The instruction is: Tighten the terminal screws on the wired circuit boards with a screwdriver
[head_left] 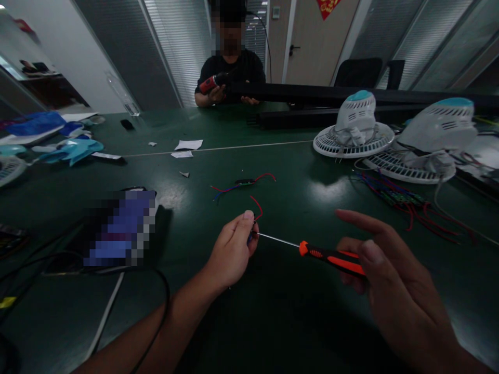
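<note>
Pinched between the thumb and fingers of my left hand (233, 248) is a small circuit board (254, 226), mostly hidden, with a red wire curling up from it. My right hand (393, 280) grips the black and orange handle of a screwdriver (331, 258), its index finger stretched out. The metal shaft points left, and its tip is at the board in my left hand. Beyond my left hand, a second circuit board (245, 182) with red and blue wires lies flat on the green table (288, 202).
Several wired boards (405, 197) lie in a bundle at right, before two white fan housings (354, 127). A phone-like device (120, 228) with cables stands at left. Paper scraps (189, 145) lie ahead. Across the table a person holds a red and black power drill (213, 82).
</note>
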`<state>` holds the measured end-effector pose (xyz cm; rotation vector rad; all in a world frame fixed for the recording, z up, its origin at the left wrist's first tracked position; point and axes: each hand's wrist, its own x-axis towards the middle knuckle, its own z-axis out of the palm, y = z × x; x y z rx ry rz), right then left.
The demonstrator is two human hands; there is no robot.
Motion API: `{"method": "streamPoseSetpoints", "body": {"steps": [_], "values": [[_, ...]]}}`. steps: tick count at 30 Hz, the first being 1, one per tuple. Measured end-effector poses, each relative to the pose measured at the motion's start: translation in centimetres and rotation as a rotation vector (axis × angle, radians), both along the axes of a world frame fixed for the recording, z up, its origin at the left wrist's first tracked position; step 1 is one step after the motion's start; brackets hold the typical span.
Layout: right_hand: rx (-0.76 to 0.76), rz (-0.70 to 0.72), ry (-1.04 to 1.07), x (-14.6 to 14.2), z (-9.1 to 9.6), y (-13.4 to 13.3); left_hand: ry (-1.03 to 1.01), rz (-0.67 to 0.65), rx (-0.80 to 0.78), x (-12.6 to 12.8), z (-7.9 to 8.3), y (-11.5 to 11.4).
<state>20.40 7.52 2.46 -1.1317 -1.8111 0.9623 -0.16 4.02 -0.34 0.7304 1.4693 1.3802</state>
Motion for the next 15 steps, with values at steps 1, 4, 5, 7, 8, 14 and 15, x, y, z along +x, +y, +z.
{"method": "streamPoseSetpoints", "body": {"steps": [1,4,5,7,8,14,15], "values": [[-0.018,-0.013,-0.005,0.01,-0.03,0.0,0.004,-0.005,-0.003,0.02,0.06,0.01],[-0.023,-0.032,-0.043,-0.15,0.13,-0.05,0.01,-0.018,-0.011,0.06,0.18,0.02],[-0.002,-0.024,-0.058,-0.25,0.24,-0.07,0.01,-0.018,-0.012,0.07,0.2,0.02],[0.05,-0.005,-0.081,-0.44,0.49,-0.09,0.012,-0.013,-0.012,0.08,0.22,0.01],[0.07,0.0,-0.087,-0.53,0.59,-0.09,0.013,-0.013,-0.011,0.08,0.21,0.01],[0.097,0.02,-0.061,-0.75,0.78,-0.11,0.024,-0.028,0.001,-0.05,0.0,0.07],[0.087,0.025,-0.059,-0.76,0.77,-0.11,0.027,-0.029,-0.004,-0.06,0.0,0.07]]}}
